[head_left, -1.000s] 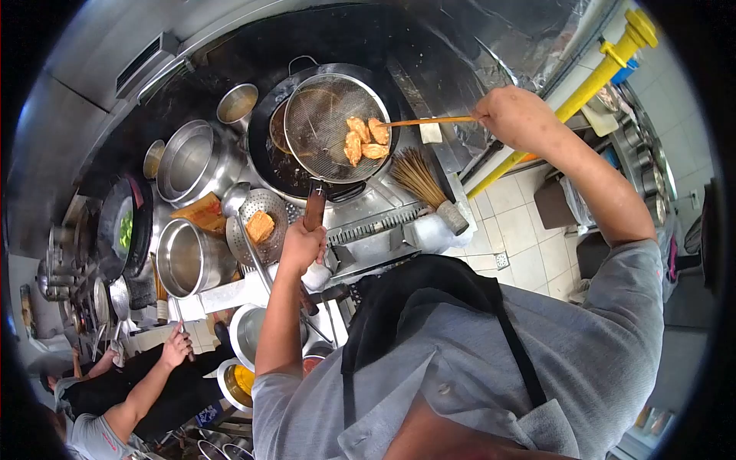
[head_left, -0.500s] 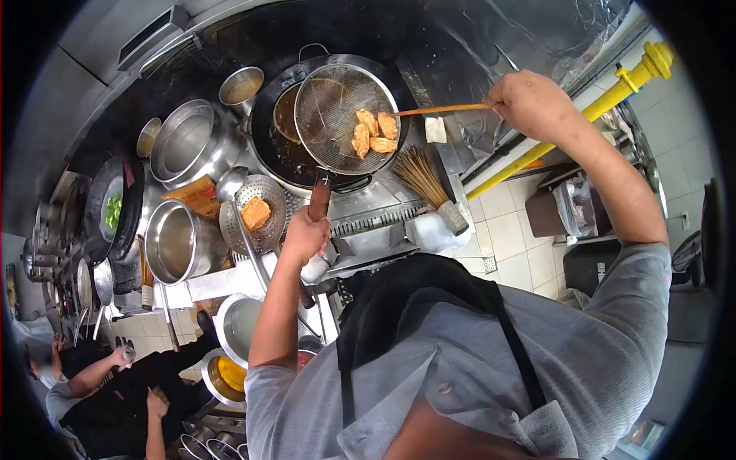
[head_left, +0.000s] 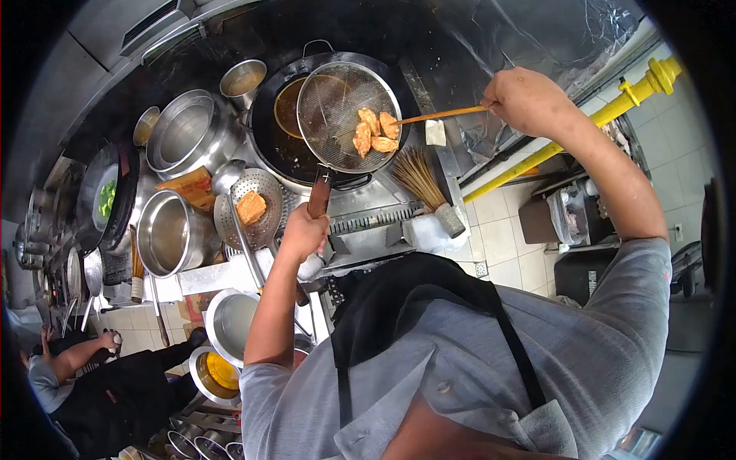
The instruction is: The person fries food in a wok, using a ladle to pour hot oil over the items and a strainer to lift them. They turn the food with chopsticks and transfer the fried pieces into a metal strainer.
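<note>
My left hand [head_left: 305, 232] is closed round the wooden handle [head_left: 320, 196] of a wide mesh strainer [head_left: 330, 107]. The strainer is held above a dark wok [head_left: 268, 153] with brown liquid in it. Several golden-brown fried pieces [head_left: 372, 142], perhaps chicken wings, lie toward the strainer's right side. From the right, my right hand [head_left: 529, 100] grips wooden chopsticks [head_left: 445, 114], whose tips reach the fried pieces. Left of my left hand, a perforated ladle [head_left: 264, 188] holds one orange-brown fried piece [head_left: 251, 208].
Steel pots [head_left: 170, 238] stand to the left, past a solid ladle [head_left: 228, 176]. A bamboo brush [head_left: 422, 180] lies right of the wok. Bowls, one with yellow food [head_left: 222, 371], sit below left. A co-worker [head_left: 115, 406] stands at lower left; a yellow pipe [head_left: 529, 157] runs at right.
My hands, the strainer and the fried pieces keep nearly the same positions. The view has shifted slightly. At lower left, the co-worker's lower hand has gone out of sight.
</note>
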`<action>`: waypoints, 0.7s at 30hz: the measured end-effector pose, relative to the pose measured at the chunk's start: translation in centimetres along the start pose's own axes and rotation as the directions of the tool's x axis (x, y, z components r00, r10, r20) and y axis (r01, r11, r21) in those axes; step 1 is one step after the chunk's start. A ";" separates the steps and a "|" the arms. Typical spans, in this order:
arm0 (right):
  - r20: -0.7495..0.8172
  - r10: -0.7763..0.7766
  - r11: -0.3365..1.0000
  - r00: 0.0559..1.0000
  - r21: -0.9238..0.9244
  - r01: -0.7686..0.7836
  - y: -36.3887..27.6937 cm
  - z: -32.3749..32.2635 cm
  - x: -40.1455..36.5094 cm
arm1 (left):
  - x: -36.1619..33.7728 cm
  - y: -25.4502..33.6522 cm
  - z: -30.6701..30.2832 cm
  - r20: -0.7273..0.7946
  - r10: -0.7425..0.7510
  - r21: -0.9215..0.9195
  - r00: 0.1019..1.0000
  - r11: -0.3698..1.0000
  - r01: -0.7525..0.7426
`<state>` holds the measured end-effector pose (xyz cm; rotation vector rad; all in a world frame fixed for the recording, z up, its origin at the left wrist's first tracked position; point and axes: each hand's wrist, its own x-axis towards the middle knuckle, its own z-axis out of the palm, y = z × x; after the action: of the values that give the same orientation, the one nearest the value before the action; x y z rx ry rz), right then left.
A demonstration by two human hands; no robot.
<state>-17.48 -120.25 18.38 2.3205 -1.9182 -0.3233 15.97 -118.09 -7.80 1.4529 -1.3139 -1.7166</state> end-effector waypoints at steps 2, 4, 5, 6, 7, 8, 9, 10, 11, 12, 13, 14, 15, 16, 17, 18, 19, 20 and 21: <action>0.014 0.016 1.000 1.000 -0.012 -0.015 -0.1 0.0 0.2 | 0.0 0.0 -0.1 0.008 0.000 -0.008 1.000 1.000 0.001; 0.015 0.003 1.000 1.000 -0.007 -0.002 0.0 0.1 0.5 | 0.1 -0.2 -0.1 0.013 -0.003 -0.010 1.000 1.000 0.003; 0.015 0.003 1.000 1.000 -0.007 -0.003 -0.1 -0.1 0.6 | 0.0 0.0 0.0 0.014 -0.002 -0.010 1.000 1.000 0.002; 0.007 -0.025 0.999 1.000 -0.036 0.025 -0.3 -0.4 0.7 | -0.2 0.2 0.0 0.010 0.013 0.023 1.000 1.000 -0.013; 0.001 -0.053 0.997 0.999 -0.064 0.053 -0.6 -0.7 0.9 | -0.4 0.4 0.1 0.008 0.027 0.056 1.000 0.998 -0.027; 0.003 -0.050 0.997 0.999 -0.062 0.050 -0.8 -0.8 1.3 | -0.6 0.5 0.0 0.010 0.026 0.058 1.000 0.998 -0.026; 0.019 -0.058 0.995 0.998 -0.083 0.059 -1.0 -0.8 2.1 | -0.7 0.6 -0.1 0.027 0.027 0.062 0.999 0.998 -0.029; 0.036 -0.064 0.992 0.997 -0.102 0.068 -1.2 -0.9 2.8 | -0.8 0.7 -0.1 0.045 0.029 0.067 0.999 0.997 -0.032; 0.039 -0.059 0.993 0.998 -0.097 0.062 -1.5 -0.4 3.4 | -0.8 1.0 0.0 0.051 0.025 0.072 0.998 0.997 -0.028; 0.059 -0.032 0.995 0.998 -0.090 0.038 -2.0 0.4 4.0 | -0.9 1.2 0.0 0.051 0.035 0.080 0.998 0.996 -0.039; 0.074 -0.008 0.996 0.997 -0.086 0.014 -2.5 0.7 4.5 | -0.9 1.5 -0.1 0.048 0.049 0.087 0.998 0.995 -0.053; 0.125 0.015 0.996 0.992 -0.094 -0.003 -2.9 0.7 4.6 | -0.5 1.1 -0.2 0.043 0.055 0.090 0.998 0.994 -0.058; 0.117 0.009 0.995 0.993 -0.096 0.003 -3.0 0.4 4.4 | -0.1 0.6 -0.1 0.041 0.048 0.027 0.998 0.998 -0.049; 0.106 -0.013 0.994 0.994 -0.108 0.025 -2.8 0.2 4.1 | 0.1 0.2 -0.2 0.042 0.040 -0.035 0.998 0.999 -0.038; 0.098 -0.033 0.992 0.995 -0.120 0.044 -2.3 0.1 3.6 | 0.3 -0.1 -0.4 0.039 0.044 -0.035 0.998 0.998 -0.042; 0.014 -0.130 0.974 0.991 -0.184 0.131 -1.9 0.2 2.9 | 0.1 0.1 -0.5 0.012 0.022 -0.064 1.000 0.998 -0.021; 0.013 -0.132 0.974 0.991 -0.187 0.132 -1.8 0.1 2.6 | 0.1 0.3 -0.5 -0.013 -0.003 -0.094 1.000 0.996 0.002; 0.035 -0.135 0.970 0.990 -0.200 0.139 -1.8 -0.1 2.0 | 0.2 0.0 -0.6 -0.046 0.020 -0.102 0.999 0.995 -0.025; 0.058 -0.137 0.967 0.989 -0.211 0.146 -1.8 -0.2 1.6 | 0.1 0.0 -0.8 -0.044 0.015 -0.100 0.999 0.995 -0.020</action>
<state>-15.43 -121.49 18.00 2.3264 -1.6448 -0.5686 16.69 -118.47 -7.77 1.4099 -1.1969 -1.7052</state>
